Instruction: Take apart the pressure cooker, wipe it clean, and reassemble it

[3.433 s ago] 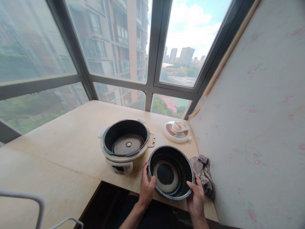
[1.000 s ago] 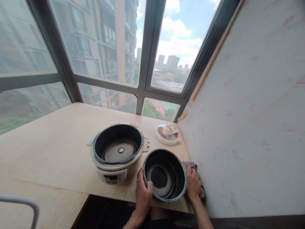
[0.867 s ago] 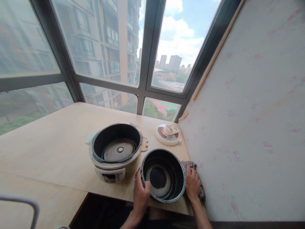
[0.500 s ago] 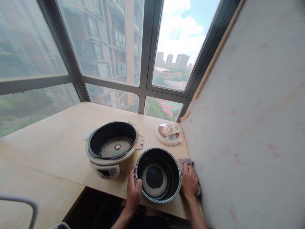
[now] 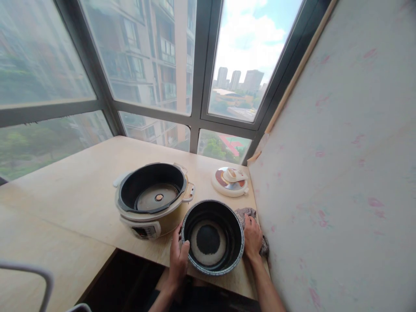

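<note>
A round black inner pot [image 5: 227, 255] with a speckled rim stands near the front edge of the wooden surface. My left hand [image 5: 178, 255] grips its left side, thumb at the rim and fingers on the outer wall. Against the pot's right side, my right hand [image 5: 252, 236] rests on a crumpled grey-brown cloth [image 5: 246, 213], its fingers curved over the fabric. To the left sits the cooker body [image 5: 169, 216], uncovered, with a dark interior and a control panel on its front. The cooker lid [image 5: 230, 182] lies behind the pot.
Large windows [image 5: 195, 99] border the back and left of the wooden surface [image 5: 78, 182]. A patterned wall [image 5: 325, 195] rises close on the right. A white curved metal rail [image 5: 32, 269] is at the lower left.
The black pot and both hands have shifted slightly left in view. My right hand has moved a little up and left with the cloth, showing more of the cloth behind the fingers.
</note>
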Demonstrator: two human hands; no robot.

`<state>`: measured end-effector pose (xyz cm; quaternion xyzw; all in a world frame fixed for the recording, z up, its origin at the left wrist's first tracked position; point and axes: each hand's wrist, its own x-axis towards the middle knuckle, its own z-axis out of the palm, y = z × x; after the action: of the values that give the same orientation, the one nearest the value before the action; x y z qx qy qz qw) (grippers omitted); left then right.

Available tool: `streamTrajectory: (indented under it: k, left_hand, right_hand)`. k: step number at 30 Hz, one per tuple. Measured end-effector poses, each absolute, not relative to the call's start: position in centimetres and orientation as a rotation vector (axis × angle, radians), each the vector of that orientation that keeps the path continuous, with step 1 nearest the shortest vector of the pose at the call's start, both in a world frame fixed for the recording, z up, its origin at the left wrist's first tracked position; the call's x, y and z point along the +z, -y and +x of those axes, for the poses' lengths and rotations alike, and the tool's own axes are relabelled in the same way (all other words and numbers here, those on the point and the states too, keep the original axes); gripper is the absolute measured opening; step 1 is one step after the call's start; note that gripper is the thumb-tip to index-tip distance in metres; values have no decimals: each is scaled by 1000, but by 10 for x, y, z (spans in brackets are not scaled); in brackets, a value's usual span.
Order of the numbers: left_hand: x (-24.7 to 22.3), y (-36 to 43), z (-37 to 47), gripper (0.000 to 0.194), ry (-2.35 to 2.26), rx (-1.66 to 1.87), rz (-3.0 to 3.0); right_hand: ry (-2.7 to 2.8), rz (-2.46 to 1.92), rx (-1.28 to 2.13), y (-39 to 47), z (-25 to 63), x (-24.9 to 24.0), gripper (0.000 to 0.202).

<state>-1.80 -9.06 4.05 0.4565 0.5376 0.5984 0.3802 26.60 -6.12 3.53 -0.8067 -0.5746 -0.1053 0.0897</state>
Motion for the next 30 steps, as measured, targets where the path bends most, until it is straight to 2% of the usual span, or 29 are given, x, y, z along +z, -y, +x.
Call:
streamTrajectory:
  k: [10, 17, 21, 25, 27, 30]
  left_hand:
    - [41, 92, -16, 53, -1370, 1512, 1168]
    - [39, 91, -22, 54, -1317, 1470, 1245]
    - [37, 91, -23, 55, -1332, 1447, 1245]
    - [33, 91, -23, 54, -1357, 1456, 1261]
    - [32, 90, -23, 54, -1355, 1461, 1270]
    - [31, 91, -21, 54, -1317, 1465, 1257]
  right_hand:
    - [1594, -2034, -82, 51, 276, 22, 48]
    - [1270, -1852, 222, 64, 281, 24, 61]
    - [996, -1769, 332, 72, 284, 59, 71]
    - [743, -1679, 206, 78, 281, 126, 76]
    - [772, -1620, 222, 79, 272, 158, 76]
    - [1029, -1539, 466, 76, 245, 186, 68]
